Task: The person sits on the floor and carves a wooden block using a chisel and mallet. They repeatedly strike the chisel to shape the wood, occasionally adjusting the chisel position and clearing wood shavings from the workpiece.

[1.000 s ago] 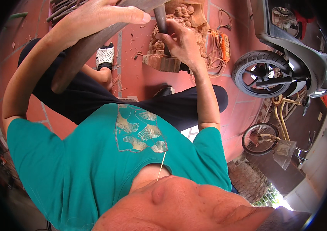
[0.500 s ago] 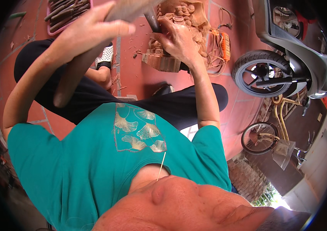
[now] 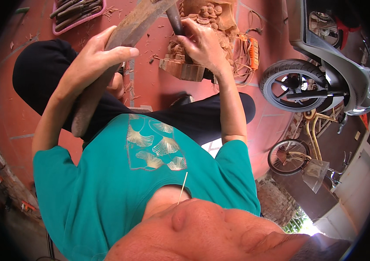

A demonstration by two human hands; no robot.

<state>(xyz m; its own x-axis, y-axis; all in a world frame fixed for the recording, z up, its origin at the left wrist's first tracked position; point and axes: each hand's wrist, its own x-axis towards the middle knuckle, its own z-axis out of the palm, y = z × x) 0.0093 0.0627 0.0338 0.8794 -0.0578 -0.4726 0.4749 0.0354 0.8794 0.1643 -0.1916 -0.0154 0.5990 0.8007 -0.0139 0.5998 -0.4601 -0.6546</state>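
My left hand (image 3: pixel 95 61) is closed round a long wooden club-like mallet (image 3: pixel 129 27), its thumb lying along the wood. The mallet's thin end points back toward my body. At the top edge its thick end overlaps the upper tip of a dark-handled chisel (image 3: pixel 174 20); whether they touch I cannot tell. Closed on that chisel is my right hand (image 3: pixel 204 47), and its blade is hidden behind the fingers. Beneath and beyond this hand stands a reddish-brown wood carving (image 3: pixel 225 40) with rounded, bead-like relief, on a blocky base (image 3: pixel 181 69).
A pink basket (image 3: pixel 79 25) of dark-handled tools sits at the far left. Right of the carving lie an orange box-shaped device (image 3: pixel 253 53) and coiled cord. Further right stand a motorbike (image 3: pixel 296 85) and a bicycle (image 3: pixel 291 157). Wood shavings dot the red tiles (image 3: pixel 156 93).
My left hand and the mallet have come back toward my body, and the mallet is less blurred. My right hand stays at nearly the same place on the chisel.
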